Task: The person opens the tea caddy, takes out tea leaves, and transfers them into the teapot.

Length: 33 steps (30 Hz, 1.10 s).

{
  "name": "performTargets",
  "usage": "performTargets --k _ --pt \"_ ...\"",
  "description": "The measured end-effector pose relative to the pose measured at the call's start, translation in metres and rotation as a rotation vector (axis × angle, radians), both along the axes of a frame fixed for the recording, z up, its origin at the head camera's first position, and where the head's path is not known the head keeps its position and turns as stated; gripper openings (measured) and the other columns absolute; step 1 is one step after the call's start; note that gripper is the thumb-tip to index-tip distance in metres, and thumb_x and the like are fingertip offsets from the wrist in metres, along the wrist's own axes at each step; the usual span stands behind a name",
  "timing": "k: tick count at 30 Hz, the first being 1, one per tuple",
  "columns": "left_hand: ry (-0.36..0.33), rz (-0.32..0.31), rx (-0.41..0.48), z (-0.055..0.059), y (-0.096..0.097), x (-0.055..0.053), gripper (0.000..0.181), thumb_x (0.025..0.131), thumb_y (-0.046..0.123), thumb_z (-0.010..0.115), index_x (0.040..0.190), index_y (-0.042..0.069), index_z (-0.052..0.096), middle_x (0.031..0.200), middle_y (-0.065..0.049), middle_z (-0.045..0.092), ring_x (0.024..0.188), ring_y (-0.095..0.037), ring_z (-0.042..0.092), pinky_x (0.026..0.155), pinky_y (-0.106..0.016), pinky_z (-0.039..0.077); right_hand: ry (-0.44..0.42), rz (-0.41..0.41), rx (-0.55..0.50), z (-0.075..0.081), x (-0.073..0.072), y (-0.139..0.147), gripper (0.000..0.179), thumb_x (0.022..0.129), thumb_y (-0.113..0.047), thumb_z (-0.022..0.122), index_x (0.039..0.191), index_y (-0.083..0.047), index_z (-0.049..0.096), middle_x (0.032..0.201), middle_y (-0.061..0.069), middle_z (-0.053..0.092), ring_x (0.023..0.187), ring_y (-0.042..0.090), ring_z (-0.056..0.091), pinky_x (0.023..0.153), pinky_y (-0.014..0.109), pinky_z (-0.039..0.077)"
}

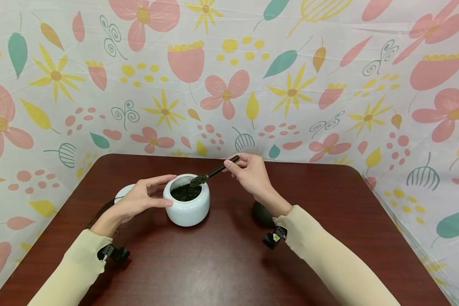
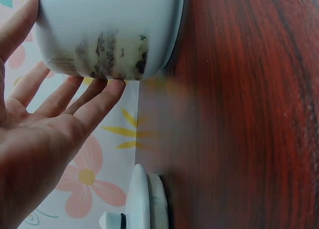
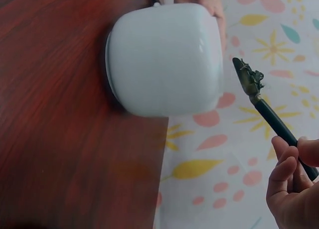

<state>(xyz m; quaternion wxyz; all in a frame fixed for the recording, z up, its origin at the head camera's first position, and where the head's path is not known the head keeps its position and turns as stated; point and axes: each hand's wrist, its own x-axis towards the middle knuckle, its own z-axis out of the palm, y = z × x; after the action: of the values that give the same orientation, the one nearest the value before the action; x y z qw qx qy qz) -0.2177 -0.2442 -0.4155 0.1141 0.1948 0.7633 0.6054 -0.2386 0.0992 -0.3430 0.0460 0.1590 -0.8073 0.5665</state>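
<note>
Toward the far edge of the desk [image 1: 214, 263], the jar [image 1: 187, 212] is touched by the spread left hand [image 1: 139, 197], apparently for steadiness, while a spoon [image 1: 216, 171] of dark leaves [image 1: 199, 180] is pinched by the right hand [image 1: 250, 174] above the jar's mouth, presumably so spills are caught.

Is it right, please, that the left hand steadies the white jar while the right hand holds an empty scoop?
Not empty: the scoop in the right hand carries dark leafy bits, as the right wrist view shows. The left hand steadies the white jar.
</note>
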Motion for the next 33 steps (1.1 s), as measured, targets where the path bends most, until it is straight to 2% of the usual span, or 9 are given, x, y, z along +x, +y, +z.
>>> performTargets --k 7,13,23,26,33 --pt "-0.002 0.007 -0.003 0.000 0.000 0.001 0.075 0.089 0.010 0.086 0.156 0.013 0.053 0.153 -0.012 0.056 0.143 -0.033 0.047 0.098 -0.030 0.050 0.021 -0.040 0.033 0.005 0.004 0.026 0.019 0.104 -0.022 0.071 0.110 -0.005 0.077 0.080 0.006 0.076 0.073 0.027 0.063 0.064 0.031 0.049" --pt "0.001 0.014 -0.014 0.000 0.000 0.002 0.075 0.089 0.010 0.087 0.156 0.013 0.053 0.151 -0.014 0.057 0.141 -0.034 0.049 0.096 -0.031 0.051 0.012 -0.076 0.032 0.003 0.008 0.053 0.023 0.104 -0.022 0.071 0.114 -0.001 0.075 0.083 0.006 0.077 0.070 0.021 0.062 0.063 0.031 0.049" --pt "0.005 0.013 -0.009 0.001 0.001 0.002 0.074 0.089 0.009 0.086 0.155 0.012 0.054 0.150 -0.015 0.057 0.141 -0.034 0.049 0.097 -0.029 0.049 -0.027 -0.166 0.042 -0.007 0.018 0.101 0.028 0.105 -0.026 0.070 0.116 0.000 0.074 0.077 0.003 0.074 0.070 0.020 0.063 0.064 0.028 0.052" --pt "0.006 0.015 -0.008 0.001 0.001 0.003 0.074 0.089 0.009 0.086 0.155 0.012 0.054 0.150 -0.015 0.057 0.141 -0.033 0.049 0.097 -0.029 0.049 -0.023 -0.188 0.047 -0.011 0.023 0.115 0.030 0.105 -0.027 0.070 0.115 0.001 0.074 0.072 0.001 0.071 0.069 0.018 0.063 0.064 0.027 0.053" --pt "0.004 0.015 -0.015 0.000 0.001 0.003 0.074 0.089 0.011 0.086 0.156 0.012 0.053 0.151 -0.015 0.057 0.140 -0.033 0.050 0.096 -0.030 0.051 -0.020 -0.248 0.078 -0.022 0.037 0.144 0.031 0.105 -0.029 0.069 0.114 0.000 0.073 0.073 0.000 0.071 0.068 0.017 0.061 0.063 0.027 0.051"
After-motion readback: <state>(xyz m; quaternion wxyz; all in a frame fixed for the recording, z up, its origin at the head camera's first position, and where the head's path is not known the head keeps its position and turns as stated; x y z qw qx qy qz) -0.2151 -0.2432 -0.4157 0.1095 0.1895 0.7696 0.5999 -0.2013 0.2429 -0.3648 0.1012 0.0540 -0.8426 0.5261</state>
